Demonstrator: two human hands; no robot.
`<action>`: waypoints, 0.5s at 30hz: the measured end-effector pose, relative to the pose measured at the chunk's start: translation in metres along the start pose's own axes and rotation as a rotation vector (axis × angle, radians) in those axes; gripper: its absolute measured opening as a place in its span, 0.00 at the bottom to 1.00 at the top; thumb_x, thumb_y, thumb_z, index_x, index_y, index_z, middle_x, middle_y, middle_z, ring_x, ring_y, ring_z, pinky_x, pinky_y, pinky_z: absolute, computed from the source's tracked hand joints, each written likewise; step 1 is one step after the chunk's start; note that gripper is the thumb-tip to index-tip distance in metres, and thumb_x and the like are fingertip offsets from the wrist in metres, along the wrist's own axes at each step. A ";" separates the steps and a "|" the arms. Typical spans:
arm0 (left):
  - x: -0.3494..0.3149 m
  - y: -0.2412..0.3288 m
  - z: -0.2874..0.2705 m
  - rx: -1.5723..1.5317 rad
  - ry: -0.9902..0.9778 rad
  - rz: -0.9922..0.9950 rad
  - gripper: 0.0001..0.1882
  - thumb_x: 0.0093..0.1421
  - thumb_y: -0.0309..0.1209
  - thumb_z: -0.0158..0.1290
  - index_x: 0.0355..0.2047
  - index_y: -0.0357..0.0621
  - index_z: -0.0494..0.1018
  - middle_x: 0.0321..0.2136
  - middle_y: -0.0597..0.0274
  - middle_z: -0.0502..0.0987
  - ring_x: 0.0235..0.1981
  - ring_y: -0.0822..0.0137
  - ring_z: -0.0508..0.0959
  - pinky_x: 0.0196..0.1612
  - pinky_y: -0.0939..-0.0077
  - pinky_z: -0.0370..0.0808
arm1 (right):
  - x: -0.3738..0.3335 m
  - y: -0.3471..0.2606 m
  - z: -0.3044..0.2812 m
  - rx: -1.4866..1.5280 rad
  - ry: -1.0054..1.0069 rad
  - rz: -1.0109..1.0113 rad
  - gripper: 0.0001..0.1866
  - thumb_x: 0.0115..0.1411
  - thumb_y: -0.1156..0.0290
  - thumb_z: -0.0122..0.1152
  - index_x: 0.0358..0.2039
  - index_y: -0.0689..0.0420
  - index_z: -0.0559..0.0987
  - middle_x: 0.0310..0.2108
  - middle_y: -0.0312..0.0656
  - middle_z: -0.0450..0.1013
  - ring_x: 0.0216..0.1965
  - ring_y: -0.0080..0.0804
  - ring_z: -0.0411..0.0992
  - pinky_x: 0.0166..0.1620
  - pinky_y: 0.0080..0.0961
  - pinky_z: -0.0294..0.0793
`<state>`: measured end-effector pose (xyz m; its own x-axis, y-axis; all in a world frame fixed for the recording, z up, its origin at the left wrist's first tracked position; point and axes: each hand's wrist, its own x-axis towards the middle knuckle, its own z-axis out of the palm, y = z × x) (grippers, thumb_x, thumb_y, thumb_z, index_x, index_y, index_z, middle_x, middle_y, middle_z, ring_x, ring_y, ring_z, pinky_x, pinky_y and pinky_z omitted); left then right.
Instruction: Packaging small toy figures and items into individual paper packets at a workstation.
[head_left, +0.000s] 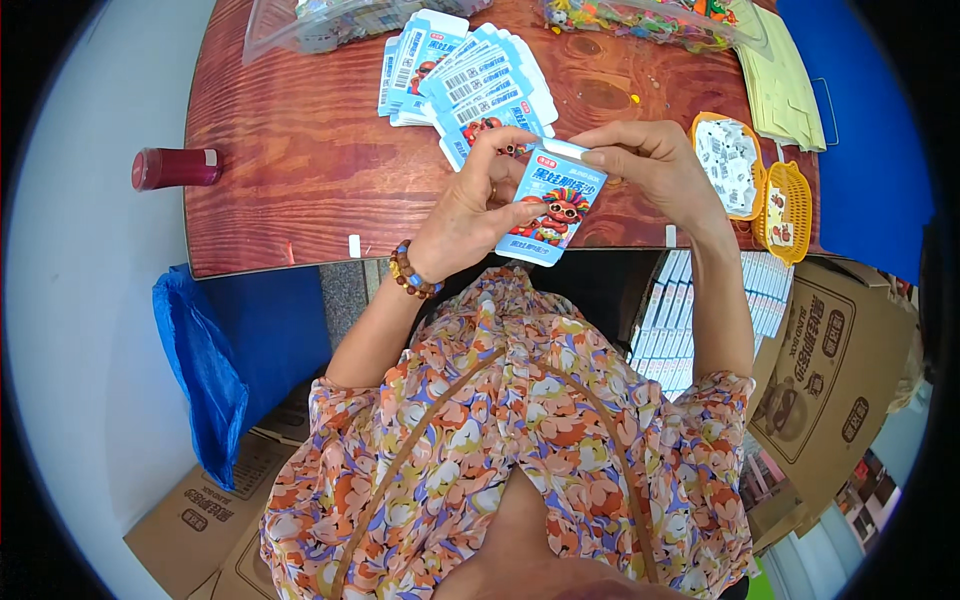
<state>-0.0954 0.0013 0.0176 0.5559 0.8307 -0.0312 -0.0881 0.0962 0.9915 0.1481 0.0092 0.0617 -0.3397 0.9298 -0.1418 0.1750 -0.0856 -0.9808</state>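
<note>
A small light-blue carton (545, 212) with a cartoon figure printed on it is held up over the table's near edge. My left hand (478, 205), a beaded bracelet on its wrist, grips the carton's left side with the thumb across its front. At the carton's top end, my right hand (648, 168) pinches the white flap (563, 149) between thumb and fingers. Just beyond my hands lies a fanned pile of similar flat blue cartons (478, 85). Whether anything is inside the held carton cannot be seen.
Clear bins of packets (360, 25) and colourful figurines (640, 30) stand at the back. Yellow baskets (790, 190) and yellow sheets (780, 85) lie right. A red cylinder (177, 168) sits left. Stacked blue-white boxes (665, 315) are below, beside a cardboard box (830, 370).
</note>
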 end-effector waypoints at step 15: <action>0.000 0.000 0.012 0.004 0.107 -0.003 0.40 0.56 0.19 0.61 0.66 0.47 0.55 0.35 0.59 0.77 0.35 0.72 0.80 0.39 0.77 0.78 | -0.019 0.001 0.023 -0.622 0.182 -0.401 0.16 0.62 0.74 0.62 0.51 0.60 0.80 0.47 0.49 0.79 0.47 0.42 0.79 0.49 0.33 0.79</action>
<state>-0.0855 -0.0055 0.0187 0.4648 0.8841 -0.0475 -0.0826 0.0968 0.9919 0.1335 -0.0170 0.0599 -0.3391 0.8961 0.2863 0.5774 0.4385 -0.6887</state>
